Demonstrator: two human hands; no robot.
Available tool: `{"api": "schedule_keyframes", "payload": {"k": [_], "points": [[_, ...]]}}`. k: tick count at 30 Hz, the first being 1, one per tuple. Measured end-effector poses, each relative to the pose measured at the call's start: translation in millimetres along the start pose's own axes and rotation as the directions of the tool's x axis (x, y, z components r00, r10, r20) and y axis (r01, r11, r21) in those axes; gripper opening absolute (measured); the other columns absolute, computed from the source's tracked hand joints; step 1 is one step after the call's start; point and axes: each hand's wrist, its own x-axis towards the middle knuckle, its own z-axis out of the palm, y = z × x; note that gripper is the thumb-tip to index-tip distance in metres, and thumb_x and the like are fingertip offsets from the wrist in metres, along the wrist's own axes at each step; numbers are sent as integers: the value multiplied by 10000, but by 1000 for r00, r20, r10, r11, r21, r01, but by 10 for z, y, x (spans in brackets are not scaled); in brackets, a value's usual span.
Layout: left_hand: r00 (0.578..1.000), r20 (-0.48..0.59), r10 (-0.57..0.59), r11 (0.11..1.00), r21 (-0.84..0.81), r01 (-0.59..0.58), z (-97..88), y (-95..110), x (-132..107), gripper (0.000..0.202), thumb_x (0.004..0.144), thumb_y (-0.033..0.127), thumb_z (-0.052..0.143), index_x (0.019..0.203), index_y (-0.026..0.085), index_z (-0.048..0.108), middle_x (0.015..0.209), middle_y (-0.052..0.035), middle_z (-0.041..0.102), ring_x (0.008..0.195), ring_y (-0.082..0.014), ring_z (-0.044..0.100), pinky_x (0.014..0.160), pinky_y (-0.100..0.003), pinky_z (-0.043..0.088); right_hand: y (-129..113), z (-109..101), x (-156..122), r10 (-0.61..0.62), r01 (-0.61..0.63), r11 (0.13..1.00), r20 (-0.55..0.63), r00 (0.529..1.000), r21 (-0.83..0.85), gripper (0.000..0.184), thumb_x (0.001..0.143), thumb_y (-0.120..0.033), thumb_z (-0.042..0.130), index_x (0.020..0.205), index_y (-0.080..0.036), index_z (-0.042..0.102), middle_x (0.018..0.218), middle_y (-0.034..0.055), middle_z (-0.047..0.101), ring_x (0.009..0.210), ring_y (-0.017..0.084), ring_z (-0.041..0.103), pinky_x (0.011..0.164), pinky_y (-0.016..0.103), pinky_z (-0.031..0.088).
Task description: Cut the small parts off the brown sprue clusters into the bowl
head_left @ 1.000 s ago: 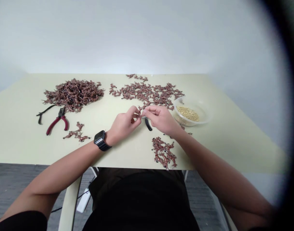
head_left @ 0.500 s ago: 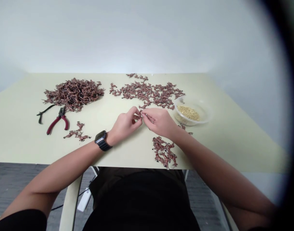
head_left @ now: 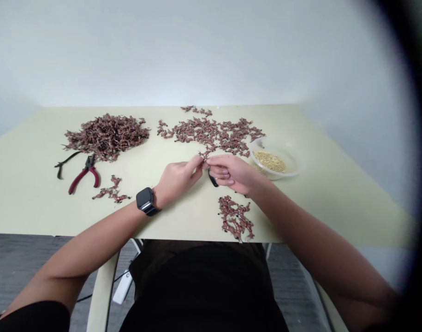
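My left hand (head_left: 183,174), with a dark watch (head_left: 145,198) on its wrist, is closed in a pinch on a small brown animal figurine (head_left: 204,163), mostly covered by fingertips. Against the same spot press the thumb and forefinger of my right hand (head_left: 236,172); its other fingers are curled in, and what they hold is hidden. A black handle-like piece (head_left: 213,179) sticks out below the right fingers. Just beyond the hands spreads a flat group of brown figurines (head_left: 214,133). A smaller group of figurines (head_left: 234,219) lies at the table's front edge.
A big heap of brown figurines (head_left: 107,133) stands at the back left. Red-handled pliers (head_left: 82,175), a black tool (head_left: 63,166) and a few figurines (head_left: 112,190) lie before it. To the right, a clear plastic bowl (head_left: 294,168) holds small gold-coloured pieces (head_left: 270,161).
My right hand has turned and its fingers have curled in; a black handle-like piece now shows beneath it. My left hand stays nearly in place, its fingers closer together.
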Motion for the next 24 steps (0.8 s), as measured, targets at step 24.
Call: {"api": "schedule_keyframes", "payload": {"k": [24], "points": [[858,369,-358,717,-480,506,78,-71,52,468,1029,530,576,1290,183,750,601,-8,657,419,-92,452,438,-216,340,-321,-963,-258,-664,-66,443,-377,646,-894,247,983,-352,591,885,-195,754,809,87,731,737,205,628,693,353,463]]}}
